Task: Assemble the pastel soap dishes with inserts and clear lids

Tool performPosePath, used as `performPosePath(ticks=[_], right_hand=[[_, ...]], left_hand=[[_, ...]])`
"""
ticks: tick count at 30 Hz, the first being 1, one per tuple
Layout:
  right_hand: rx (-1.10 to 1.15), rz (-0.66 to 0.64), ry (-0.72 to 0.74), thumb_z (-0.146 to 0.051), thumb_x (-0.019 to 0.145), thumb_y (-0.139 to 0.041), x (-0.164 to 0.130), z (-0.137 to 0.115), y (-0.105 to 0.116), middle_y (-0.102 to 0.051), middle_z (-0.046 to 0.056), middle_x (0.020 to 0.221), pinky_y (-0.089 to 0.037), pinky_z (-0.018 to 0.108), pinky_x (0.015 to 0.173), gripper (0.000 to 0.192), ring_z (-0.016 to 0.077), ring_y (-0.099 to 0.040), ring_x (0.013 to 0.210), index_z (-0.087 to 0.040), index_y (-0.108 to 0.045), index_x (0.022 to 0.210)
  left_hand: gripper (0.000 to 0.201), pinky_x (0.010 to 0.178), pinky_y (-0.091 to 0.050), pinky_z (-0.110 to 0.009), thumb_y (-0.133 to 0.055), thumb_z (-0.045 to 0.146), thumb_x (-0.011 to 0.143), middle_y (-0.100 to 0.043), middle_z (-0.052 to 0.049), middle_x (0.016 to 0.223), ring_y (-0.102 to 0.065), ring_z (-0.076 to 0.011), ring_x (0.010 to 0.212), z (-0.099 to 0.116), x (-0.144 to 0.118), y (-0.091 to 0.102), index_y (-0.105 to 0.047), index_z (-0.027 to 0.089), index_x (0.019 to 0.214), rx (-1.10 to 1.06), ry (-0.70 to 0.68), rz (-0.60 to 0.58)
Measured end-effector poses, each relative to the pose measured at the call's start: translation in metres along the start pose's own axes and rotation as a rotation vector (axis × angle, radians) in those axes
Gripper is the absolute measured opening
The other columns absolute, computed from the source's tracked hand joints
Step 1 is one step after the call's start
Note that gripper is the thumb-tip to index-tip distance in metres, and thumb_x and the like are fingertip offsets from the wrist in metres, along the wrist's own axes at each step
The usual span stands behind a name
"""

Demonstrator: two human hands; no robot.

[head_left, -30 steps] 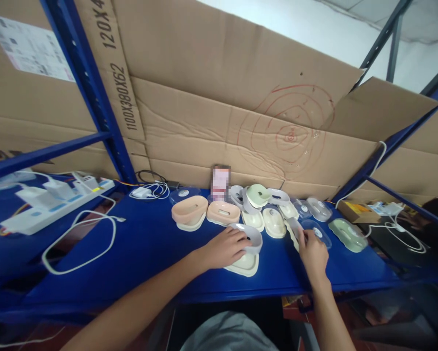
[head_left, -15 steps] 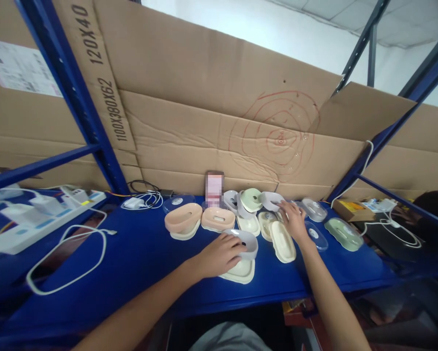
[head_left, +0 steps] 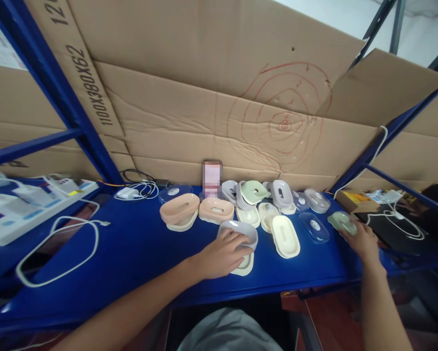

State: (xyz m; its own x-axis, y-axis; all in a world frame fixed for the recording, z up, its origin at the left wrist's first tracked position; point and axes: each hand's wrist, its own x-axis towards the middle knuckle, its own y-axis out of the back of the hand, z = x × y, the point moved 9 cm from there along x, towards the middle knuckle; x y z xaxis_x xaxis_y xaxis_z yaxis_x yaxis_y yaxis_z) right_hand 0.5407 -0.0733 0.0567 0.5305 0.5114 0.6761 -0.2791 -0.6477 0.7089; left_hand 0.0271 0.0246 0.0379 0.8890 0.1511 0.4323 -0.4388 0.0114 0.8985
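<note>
My left hand (head_left: 222, 254) is closed on a pale grey oval soap dish (head_left: 241, 226), its fingertips reaching inside the dish. Beneath it, partly covered, lies a cream tray (head_left: 247, 266). At the right end of the shelf my right hand (head_left: 364, 240) grips a green soap dish (head_left: 338, 219) by its near side; the thumb is partly hidden. A clear lid (head_left: 314, 228) lies left of that hand. Between the hands rests a cream oval tray (head_left: 285, 237). Further back another grey dish (head_left: 282, 193) leans on a pale piece.
Two pink dishes (head_left: 216, 209) and a green piece (head_left: 254, 191) sit along the back, with a phone (head_left: 212, 178) upright behind them. A power strip (head_left: 39, 214) and white cable (head_left: 58, 282) occupy the left. Cardboard (head_left: 168, 97) walls the back.
My right hand has moved right, from the grey dish at the back to the green soap dish. That grey dish now stands tilted on its own. My left hand stays on its dish.
</note>
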Motion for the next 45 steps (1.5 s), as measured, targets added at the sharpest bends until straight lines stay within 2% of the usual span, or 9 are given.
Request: performPosePath(ticks=[8, 11, 16, 20, 25, 32, 35, 41, 45], right_hand=[[0.169, 0.056, -0.046, -0.096, 0.088, -0.040, -0.035, -0.038, 0.006, -0.067, 0.028, 0.115, -0.052, 0.060, 0.095, 0.100, 0.0428, -0.064, 0.115, -0.011, -0.075, 0.126], [0.369, 0.093, 0.097, -0.083, 0.094, -0.054, -0.052, -0.120, 0.036, -0.064, 0.024, 0.136, -0.050, 0.058, 0.111, 0.085, 0.0392, -0.061, 0.129, -0.014, -0.068, 0.141], [0.806, -0.118, 0.569, -0.052, 0.097, -0.074, -0.102, -0.315, 0.088, -0.059, 0.014, 0.146, -0.050, 0.053, 0.117, 0.059, 0.0336, -0.059, 0.136, -0.031, -0.061, 0.150], [0.995, -0.304, 0.704, -0.054, 0.097, -0.075, -0.121, -0.408, 0.081, -0.062, 0.012, 0.145, -0.048, 0.055, 0.119, 0.055, 0.0341, -0.057, 0.140, -0.034, -0.065, 0.147], [1.062, -0.365, 0.549, -0.057, 0.107, -0.055, -0.077, -0.410, 0.025, -0.068, 0.012, 0.143, -0.051, 0.048, 0.116, 0.048, 0.0274, -0.063, 0.134, -0.029, -0.067, 0.145], [0.891, -0.300, 0.409, -0.070, 0.105, -0.045, -0.032, -0.374, -0.031, -0.060, 0.020, 0.154, -0.029, 0.072, 0.125, 0.066, 0.0382, -0.045, 0.152, -0.022, -0.066, 0.145], [0.869, -0.342, 0.480, -0.066, 0.109, -0.038, -0.049, -0.380, -0.021, -0.053, 0.017, 0.164, -0.021, 0.075, 0.127, 0.065, 0.0383, -0.035, 0.161, -0.025, -0.058, 0.156], [0.981, -0.541, 0.812, -0.063, 0.104, -0.061, -0.119, -0.429, 0.023, -0.074, 0.008, 0.142, -0.047, 0.049, 0.119, 0.052, 0.0290, -0.066, 0.136, -0.031, -0.069, 0.145], [1.034, -0.510, 0.767, -0.057, 0.110, -0.049, -0.123, -0.433, 0.025, -0.080, 0.007, 0.125, -0.058, 0.042, 0.103, 0.046, 0.0259, -0.075, 0.115, -0.026, -0.076, 0.130]], left_hand=[[0.034, 0.113, -0.044, -0.046, -0.060, 0.025, 0.107, -0.068, -0.011, 0.139, -0.062, -0.0283, 0.127, -0.014, -0.001, 0.007, -0.064, 0.026, 0.141, -0.261, 0.110, 0.056], [0.062, 0.111, -0.051, -0.047, -0.073, 0.036, 0.101, -0.061, -0.014, 0.150, -0.062, -0.0297, 0.132, -0.040, -0.007, 0.016, -0.048, 0.031, 0.158, -0.650, 0.288, 0.214], [0.135, 0.114, -0.053, -0.057, -0.099, 0.046, 0.075, -0.024, -0.017, 0.178, -0.052, -0.0368, 0.149, -0.071, -0.011, 0.019, -0.004, 0.047, 0.170, -1.218, 0.382, 0.430], [0.118, 0.119, -0.052, -0.053, -0.099, 0.044, 0.074, -0.037, -0.011, 0.173, -0.049, -0.0349, 0.152, -0.103, -0.025, 0.024, -0.025, 0.043, 0.167, -1.346, 0.576, 0.660], [0.100, 0.110, -0.059, -0.048, -0.096, 0.041, 0.076, -0.057, -0.009, 0.158, -0.061, -0.0314, 0.140, -0.126, -0.037, 0.022, -0.040, 0.038, 0.159, -1.345, 0.723, 0.746], [0.097, 0.118, -0.054, -0.047, -0.097, 0.032, 0.074, -0.054, -0.010, 0.160, -0.057, -0.0308, 0.146, -0.122, -0.037, 0.013, -0.043, 0.034, 0.155, -1.346, 0.766, 0.766], [0.096, 0.119, -0.052, -0.047, -0.096, 0.032, 0.075, -0.052, -0.010, 0.161, -0.056, -0.0301, 0.147, -0.122, -0.037, 0.013, -0.042, 0.033, 0.154, -1.345, 0.781, 0.783], [0.098, 0.118, -0.053, -0.050, -0.094, 0.040, 0.076, -0.058, -0.011, 0.154, -0.057, -0.0311, 0.145, -0.130, -0.040, 0.015, -0.038, 0.033, 0.156, -1.308, 0.786, 0.789], [0.100, 0.113, -0.057, -0.049, -0.095, 0.042, 0.074, -0.057, -0.012, 0.157, -0.061, -0.0324, 0.141, -0.130, -0.038, 0.023, -0.042, 0.032, 0.158, -1.262, 0.750, 0.748]])
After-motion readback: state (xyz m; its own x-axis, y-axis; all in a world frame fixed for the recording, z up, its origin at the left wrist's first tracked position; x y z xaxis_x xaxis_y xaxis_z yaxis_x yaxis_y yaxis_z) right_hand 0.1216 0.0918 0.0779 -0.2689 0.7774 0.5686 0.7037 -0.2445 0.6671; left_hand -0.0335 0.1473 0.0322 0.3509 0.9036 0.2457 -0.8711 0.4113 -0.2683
